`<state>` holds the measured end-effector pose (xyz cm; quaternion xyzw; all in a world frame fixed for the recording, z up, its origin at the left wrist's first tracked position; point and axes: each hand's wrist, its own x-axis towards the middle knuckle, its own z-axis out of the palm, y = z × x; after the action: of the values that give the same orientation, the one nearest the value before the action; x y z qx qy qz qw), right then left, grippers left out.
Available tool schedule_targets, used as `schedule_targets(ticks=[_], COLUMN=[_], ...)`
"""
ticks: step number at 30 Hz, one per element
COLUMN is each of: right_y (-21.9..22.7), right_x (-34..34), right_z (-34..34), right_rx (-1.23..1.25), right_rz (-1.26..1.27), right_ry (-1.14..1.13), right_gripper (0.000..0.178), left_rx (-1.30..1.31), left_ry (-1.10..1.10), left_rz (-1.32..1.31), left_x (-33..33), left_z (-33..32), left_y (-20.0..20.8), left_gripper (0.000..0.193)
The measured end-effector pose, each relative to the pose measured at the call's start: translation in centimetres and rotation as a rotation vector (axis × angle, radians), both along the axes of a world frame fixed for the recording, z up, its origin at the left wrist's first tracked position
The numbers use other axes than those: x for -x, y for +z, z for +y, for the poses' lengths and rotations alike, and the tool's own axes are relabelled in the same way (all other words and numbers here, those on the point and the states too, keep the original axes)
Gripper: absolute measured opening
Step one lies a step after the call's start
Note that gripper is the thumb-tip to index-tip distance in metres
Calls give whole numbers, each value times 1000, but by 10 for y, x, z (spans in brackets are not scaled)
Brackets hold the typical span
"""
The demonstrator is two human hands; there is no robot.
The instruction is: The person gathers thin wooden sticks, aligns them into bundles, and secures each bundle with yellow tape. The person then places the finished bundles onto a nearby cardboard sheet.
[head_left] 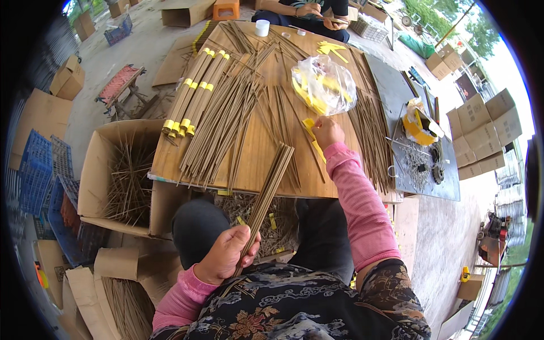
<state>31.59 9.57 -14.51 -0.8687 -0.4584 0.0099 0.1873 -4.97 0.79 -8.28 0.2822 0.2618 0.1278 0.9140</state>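
Note:
My left hand [229, 252] is wrapped round a loose bundle of brown incense sticks [266, 195], held tilted over my lap with its top end near the table edge. Over the table my right hand [328, 132] is closed, its fingertips turned down at a yellow paper strip [309, 126]. What exactly the fingers pinch is partly hidden. Just beyond that hand lies a clear plastic bag [324, 85] with yellow strips inside. Loose incense sticks [218, 130] spread across the table's left half. Banded bundles [195, 93] with yellow wraps are stacked at the far left.
More loose sticks [371, 136] lie at the table's right. A dark board [391, 85] there carries a yellow packet [418, 129] and scraps. Left of the table stands a cardboard box [110, 212] of sticks. Across the table, a person's hands [334, 22] are at work.

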Motion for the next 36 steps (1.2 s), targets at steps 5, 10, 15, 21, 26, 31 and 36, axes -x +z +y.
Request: schedule_targets(ticks=[5,10,15,21,26,31,36], right_y=[12,127,134,112,112,114,116], right_x=[-1,97,173,206,215,217,217], right_z=[-2,-81,-170,-196,-203,-206,-208], right_rx=[-459,-468,-73,-24,-47,-78,-81], right_rz=[400,1109,1274,1250,1159,1116,1103], right_ry=[172,387,419,500,471,483,463], right_gripper=[8,14,15,22,22,21,21], left_rx=[-63,-133,-180,-303,-347,-321,-291], left_ry=[6,11,48,49,64,81,92], left_rz=[19,73,109,87,89,53,52], left_x=[-1,3,0,2,5,6,7], left_z=[-5,-14,-30,-47,-57,-61,-64], left_y=[4,12,20,25,26,29,29], left_gripper=[37,37,30,28,29,32,38])
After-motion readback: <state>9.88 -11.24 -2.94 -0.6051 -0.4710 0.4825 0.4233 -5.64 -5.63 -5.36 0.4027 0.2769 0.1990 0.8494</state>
